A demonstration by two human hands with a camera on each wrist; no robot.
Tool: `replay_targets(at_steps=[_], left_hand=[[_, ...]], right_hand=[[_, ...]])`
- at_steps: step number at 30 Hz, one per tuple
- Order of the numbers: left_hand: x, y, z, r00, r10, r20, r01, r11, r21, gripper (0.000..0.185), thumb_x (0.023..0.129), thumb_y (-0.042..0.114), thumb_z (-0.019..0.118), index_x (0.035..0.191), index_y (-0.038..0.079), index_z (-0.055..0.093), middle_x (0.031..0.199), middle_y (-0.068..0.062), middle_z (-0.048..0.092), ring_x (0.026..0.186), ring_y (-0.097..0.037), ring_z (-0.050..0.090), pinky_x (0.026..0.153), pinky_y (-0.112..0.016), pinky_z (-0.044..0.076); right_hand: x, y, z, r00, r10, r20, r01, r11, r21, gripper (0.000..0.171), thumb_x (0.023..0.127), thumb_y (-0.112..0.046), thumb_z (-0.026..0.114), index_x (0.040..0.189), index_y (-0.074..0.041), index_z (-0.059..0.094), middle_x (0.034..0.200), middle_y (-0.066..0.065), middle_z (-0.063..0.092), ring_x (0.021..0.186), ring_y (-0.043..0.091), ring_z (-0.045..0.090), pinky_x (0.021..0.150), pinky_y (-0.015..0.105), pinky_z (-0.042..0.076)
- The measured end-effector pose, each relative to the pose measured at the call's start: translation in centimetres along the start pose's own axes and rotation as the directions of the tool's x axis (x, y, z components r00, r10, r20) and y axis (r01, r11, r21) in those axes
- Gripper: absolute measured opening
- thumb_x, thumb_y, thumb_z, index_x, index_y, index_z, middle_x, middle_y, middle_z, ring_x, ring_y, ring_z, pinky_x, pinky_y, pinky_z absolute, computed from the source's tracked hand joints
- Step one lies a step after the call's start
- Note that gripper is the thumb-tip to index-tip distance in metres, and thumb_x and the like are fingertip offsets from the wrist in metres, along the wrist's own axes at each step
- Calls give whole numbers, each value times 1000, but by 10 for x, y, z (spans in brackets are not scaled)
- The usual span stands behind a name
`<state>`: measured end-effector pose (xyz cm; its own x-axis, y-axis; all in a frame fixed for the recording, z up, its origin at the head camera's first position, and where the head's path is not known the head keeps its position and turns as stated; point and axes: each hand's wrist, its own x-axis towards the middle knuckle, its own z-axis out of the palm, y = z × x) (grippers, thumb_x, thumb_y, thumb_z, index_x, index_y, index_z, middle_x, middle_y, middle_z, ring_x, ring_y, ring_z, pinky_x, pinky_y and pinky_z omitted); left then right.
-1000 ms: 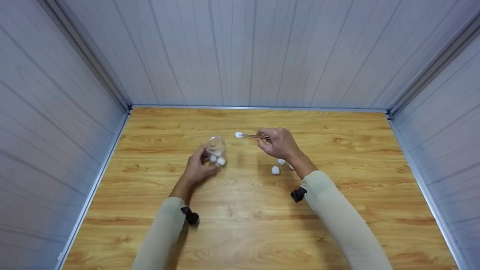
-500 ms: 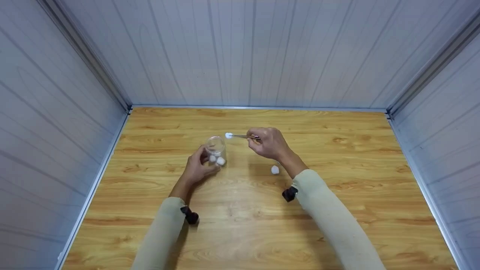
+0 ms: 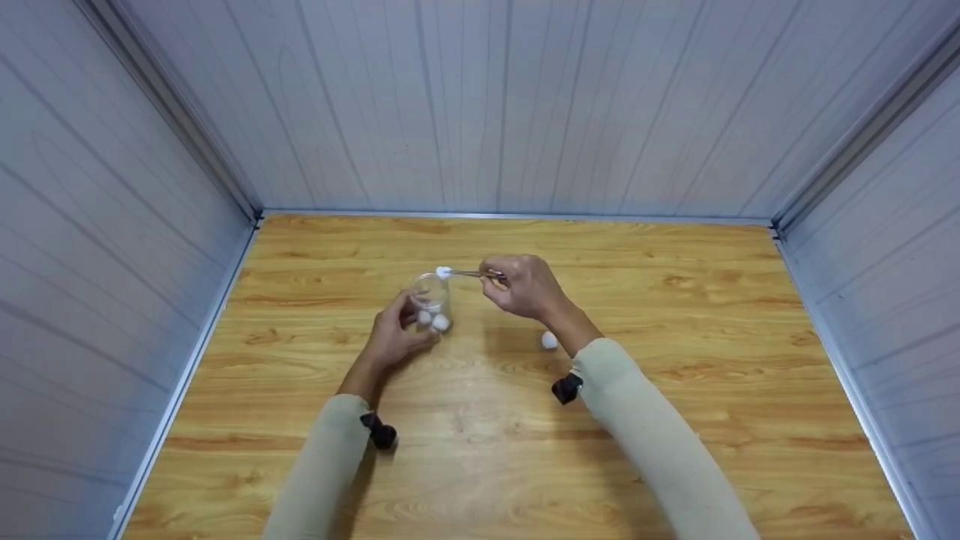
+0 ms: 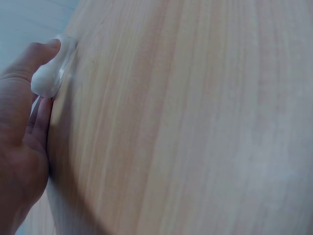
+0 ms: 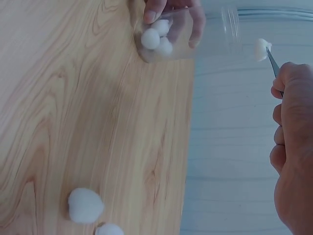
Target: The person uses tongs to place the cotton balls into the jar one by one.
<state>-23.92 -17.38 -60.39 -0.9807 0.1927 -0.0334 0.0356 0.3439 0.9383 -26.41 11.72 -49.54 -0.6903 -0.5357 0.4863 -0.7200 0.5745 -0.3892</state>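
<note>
My left hand (image 3: 391, 335) grips a clear plastic jar (image 5: 188, 36) low on its side, thumb and fingers around it. Upright on the table, the jar has several white cotton balls (image 5: 150, 39) at its bottom. Tweezers (image 3: 470, 274) are pinched in my right hand (image 3: 526, 288), pointing left. At their tips a single cotton ball (image 5: 262, 49) is held above the jar's mouth, overlapping the far right of the rim in the head view. In the left wrist view, the thumb presses the jar (image 4: 49, 81) and most of the hand's fingers are hidden.
A loose cotton ball (image 5: 86, 205) lies on the wooden table (image 3: 465, 450) below my right forearm, with another cotton ball (image 5: 110, 229) beside it, cut by the frame edge. Pale panel walls (image 3: 480, 112) enclose the table at the back and both sides.
My right hand has moved left, carrying the tweezers and cotton ball from the right of the jar to over its rim. The left hand and jar have stayed in place.
</note>
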Motion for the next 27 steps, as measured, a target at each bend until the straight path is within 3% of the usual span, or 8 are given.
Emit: replay_targets(at_steps=[9, 19, 27], left_hand=[[1, 0, -1, 1000, 1, -5, -1, 1000, 21, 80, 90, -3, 91, 160, 9, 54, 153, -20, 64, 149, -36, 61, 133, -50, 51], [2, -2, 1, 999, 33, -17, -33, 999, 6, 79, 88, -3, 91, 158, 4, 56, 146, -22, 67, 141, -35, 64, 130, -50, 54], [2, -5, 2, 998, 60, -33, -60, 998, 6, 78, 85, -5, 92, 155, 4, 59, 146, -20, 69, 136, -32, 66, 125, -44, 58]], right_hand=[[3, -1, 5, 1000, 4, -28, -4, 1000, 3, 13, 102, -12, 71, 105, -5, 81, 96, 13, 87, 76, 28, 80, 68, 49, 68], [-1, 0, 18, 998, -13, -62, 13, 1000, 14, 10, 101, -11, 72, 102, -5, 80, 93, 11, 86, 75, 27, 81, 66, 47, 69], [-4, -1, 25, 999, 0, -32, 1, 1000, 27, 10, 101, -11, 71, 104, -5, 79, 92, 11, 85, 76, 28, 80, 67, 47, 67]])
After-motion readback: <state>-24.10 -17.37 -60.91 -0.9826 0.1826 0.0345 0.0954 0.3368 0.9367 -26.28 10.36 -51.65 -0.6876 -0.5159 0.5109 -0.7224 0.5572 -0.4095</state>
